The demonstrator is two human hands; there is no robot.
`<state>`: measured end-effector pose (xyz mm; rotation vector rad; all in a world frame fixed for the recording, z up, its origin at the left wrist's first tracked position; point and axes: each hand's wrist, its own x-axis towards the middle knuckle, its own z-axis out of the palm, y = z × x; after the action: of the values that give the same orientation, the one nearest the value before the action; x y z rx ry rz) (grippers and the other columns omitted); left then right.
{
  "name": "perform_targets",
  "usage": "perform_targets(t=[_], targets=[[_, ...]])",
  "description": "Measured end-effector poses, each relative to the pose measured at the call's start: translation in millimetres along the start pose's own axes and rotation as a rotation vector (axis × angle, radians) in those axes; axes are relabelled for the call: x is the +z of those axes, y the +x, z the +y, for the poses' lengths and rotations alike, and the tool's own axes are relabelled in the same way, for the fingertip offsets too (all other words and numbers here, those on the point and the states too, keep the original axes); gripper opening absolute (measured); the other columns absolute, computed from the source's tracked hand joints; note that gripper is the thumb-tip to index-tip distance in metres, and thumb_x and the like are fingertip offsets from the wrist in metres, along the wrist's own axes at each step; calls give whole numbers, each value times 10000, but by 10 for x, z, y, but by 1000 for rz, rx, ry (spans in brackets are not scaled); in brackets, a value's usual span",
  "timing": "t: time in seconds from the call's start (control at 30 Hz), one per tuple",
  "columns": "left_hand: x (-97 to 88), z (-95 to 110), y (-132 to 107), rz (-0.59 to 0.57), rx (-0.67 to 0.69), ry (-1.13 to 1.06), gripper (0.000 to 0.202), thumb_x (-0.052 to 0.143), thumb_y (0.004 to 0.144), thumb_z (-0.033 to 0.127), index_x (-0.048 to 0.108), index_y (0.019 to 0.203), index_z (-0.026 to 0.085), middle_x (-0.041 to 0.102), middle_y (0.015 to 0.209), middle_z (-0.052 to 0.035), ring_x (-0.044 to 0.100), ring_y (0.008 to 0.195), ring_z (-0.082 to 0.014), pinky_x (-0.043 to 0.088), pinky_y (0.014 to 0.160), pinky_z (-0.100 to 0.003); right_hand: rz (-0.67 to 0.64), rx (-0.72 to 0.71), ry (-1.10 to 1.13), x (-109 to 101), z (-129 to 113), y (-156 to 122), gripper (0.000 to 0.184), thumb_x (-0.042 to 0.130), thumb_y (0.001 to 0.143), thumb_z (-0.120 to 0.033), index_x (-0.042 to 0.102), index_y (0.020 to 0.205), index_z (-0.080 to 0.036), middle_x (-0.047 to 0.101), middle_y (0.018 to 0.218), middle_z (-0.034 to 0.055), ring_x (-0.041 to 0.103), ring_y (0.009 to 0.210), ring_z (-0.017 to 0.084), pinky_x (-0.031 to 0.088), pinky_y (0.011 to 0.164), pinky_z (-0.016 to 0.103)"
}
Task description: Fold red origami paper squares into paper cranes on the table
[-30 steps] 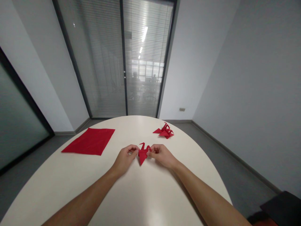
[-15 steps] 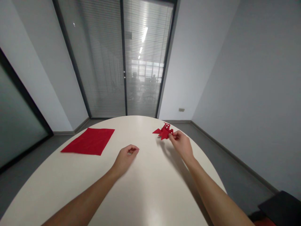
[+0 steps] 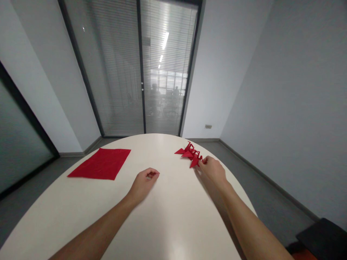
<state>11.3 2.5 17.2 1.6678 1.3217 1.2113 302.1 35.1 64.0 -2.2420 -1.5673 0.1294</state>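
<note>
On the round white table [image 3: 168, 209], the right hand [image 3: 215, 171] pinches a red folded-paper crane [image 3: 194, 161] just beside similar red paper cranes [image 3: 186, 151] at the far right. The left hand [image 3: 143, 185] rests curled, thumb and fingertips together, near a flat red four-sided sheet [image 3: 100, 164].

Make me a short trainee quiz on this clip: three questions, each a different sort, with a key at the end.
1. Which hand has its fingertips at the nearest folded red crane?
2. True or false: the flat red sheet lies apart from the left hand.
3. The visible edge of the table is:
a) straight
b) curved
c) zigzag

Key:
1. The right hand.
2. True.
3. b.
</note>
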Motion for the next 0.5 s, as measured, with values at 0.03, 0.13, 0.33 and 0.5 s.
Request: perform_targets(t=[0.03, 0.13, 0.33, 0.5], targets=[[-1, 2, -1, 1, 4, 0, 234, 609, 752, 394, 708, 792, 186, 735, 793, -49, 663, 765, -211, 515, 753, -327, 0, -1, -2, 12, 7, 3, 274, 551, 849, -455, 679, 836, -214, 734, 886, 124, 679, 825, 278, 377, 595, 298], [-2, 0, -2, 5, 18, -2, 226, 616, 751, 390, 711, 786, 188, 735, 787, -47, 661, 760, -211, 517, 750, -330, 13, -6, -8, 47, 27, 13, 268, 549, 855, -435, 685, 844, -204, 734, 884, 136, 686, 824, 285, 391, 602, 309], [-3, 12, -2, 7, 19, -7, 229, 621, 754, 389, 713, 785, 182, 733, 774, -50, 660, 744, -208, 518, 740, -329, 15, -18, -22, 105, 57, 34, 333, 547, 860, -498, 681, 868, -193, 732, 882, 141, 694, 842, 296, 412, 617, 311], [-1, 30, -15, -3, 4, -7, 235, 616, 763, 392, 711, 795, 180, 734, 792, -56, 665, 765, -211, 517, 741, -327, 1, -11, -15, 107, 55, 39, 343, 540, 864, -514, 681, 902, -204, 727, 905, 139, 688, 865, 304, 438, 651, 331]])
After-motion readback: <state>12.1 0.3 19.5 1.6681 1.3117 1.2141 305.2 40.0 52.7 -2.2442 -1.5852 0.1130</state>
